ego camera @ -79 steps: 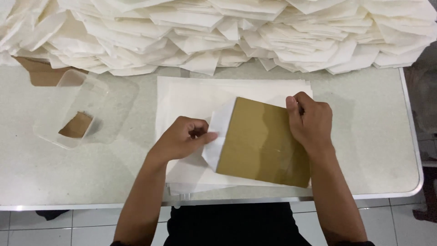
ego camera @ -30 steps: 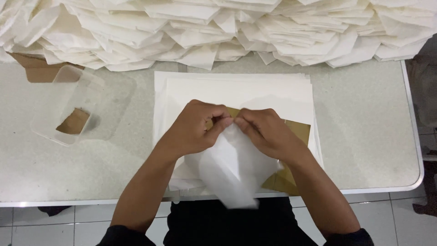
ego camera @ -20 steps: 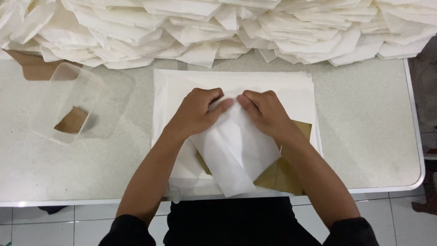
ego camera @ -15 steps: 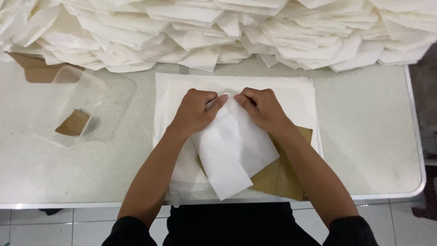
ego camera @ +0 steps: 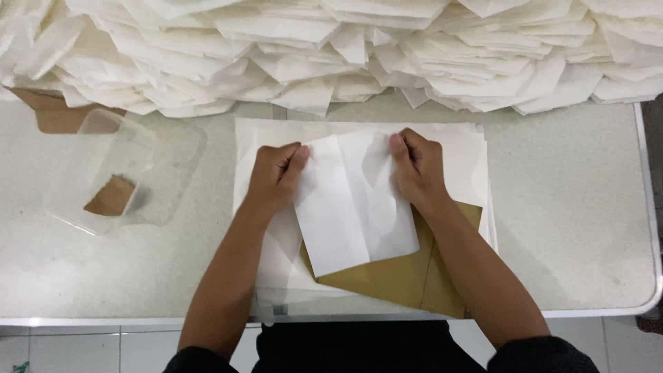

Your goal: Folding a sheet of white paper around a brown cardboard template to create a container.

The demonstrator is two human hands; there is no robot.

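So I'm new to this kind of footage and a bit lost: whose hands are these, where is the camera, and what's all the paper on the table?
There is no machine here. The single picture comes from a camera worn on a person's head, looking down at that person's own two bare hands. The left hand and right hand each pinch the top edge of a folded white paper sheet. It lies over a brown cardboard piece, on a flat stack of white sheets. All this rests on a pale speckled table. Along the far side sits a big heap of folded white papers. To the left stands a clear plastic container with a brown scrap inside.
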